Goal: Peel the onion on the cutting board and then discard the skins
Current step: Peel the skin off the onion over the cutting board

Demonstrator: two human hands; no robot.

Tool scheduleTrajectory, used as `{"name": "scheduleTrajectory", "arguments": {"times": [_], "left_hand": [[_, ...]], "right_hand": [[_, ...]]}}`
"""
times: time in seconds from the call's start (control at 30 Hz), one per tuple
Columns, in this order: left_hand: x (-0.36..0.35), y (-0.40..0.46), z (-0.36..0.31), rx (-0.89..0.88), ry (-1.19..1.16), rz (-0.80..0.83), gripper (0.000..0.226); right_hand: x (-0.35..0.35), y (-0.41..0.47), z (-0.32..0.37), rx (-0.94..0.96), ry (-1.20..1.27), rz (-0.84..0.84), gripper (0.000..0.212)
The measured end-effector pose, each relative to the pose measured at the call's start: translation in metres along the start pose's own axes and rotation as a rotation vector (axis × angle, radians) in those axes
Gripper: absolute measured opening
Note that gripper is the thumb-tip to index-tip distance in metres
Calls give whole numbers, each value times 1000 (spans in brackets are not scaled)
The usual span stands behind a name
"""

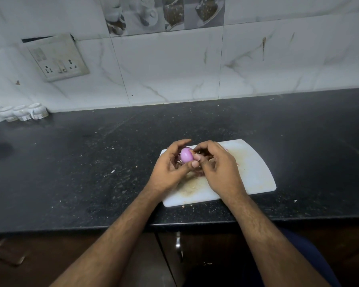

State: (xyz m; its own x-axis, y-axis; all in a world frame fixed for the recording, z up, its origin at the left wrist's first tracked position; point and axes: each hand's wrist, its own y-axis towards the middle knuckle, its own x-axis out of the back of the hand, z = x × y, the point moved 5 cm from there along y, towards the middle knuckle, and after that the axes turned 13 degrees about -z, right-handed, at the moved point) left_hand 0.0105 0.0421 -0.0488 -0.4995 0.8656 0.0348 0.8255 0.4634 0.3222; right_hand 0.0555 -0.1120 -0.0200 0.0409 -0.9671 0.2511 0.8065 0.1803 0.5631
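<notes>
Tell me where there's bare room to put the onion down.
The right half of the board, beyond the right hand, is bare. So is the counter between board and wall. The board's left end is crowded: both hands work the onion there, above skins.

**Small purple onion nearly bare above a stained white board**

The onion [186, 155] is small, smooth and glossy pink-purple, most of its papery skin already off. It sits raised just above the left end of the cutting board [255, 172], cupped between two hands so only its upper face shows. Brownish skins [192, 179] lie in loose scraps on the board beneath it, and a few flakes cling near its base. The board is white, rounded at the corners, smeared yellow-brown in the middle, and lies flat on the dark desk.
</notes>
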Motion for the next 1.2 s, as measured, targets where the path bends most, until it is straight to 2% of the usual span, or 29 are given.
{"name": "scheduleTrajectory", "arguments": {"times": [0.1, 0.37, 0.57, 0.87, 1.2], "left_hand": [[1, 0, 1, -1, -13, 7, 52], [0, -1, 0, -13, 6, 20, 45], [-1, -2, -1, -8, 33, 12, 52], [-2, 0, 5, 39, -3, 0, 50], [1, 0, 6, 69, -15, -28, 60]], "right_hand": [[3, 2, -3, -45, 16, -34, 7], [3, 2, -3, 23, -113, -69, 7], [-2, 1, -1, 69, -197, -50, 10], [-8, 2, 5, 90, -386, 57, 6], [-8, -1, 6, 90, -323, 26, 8]]}}
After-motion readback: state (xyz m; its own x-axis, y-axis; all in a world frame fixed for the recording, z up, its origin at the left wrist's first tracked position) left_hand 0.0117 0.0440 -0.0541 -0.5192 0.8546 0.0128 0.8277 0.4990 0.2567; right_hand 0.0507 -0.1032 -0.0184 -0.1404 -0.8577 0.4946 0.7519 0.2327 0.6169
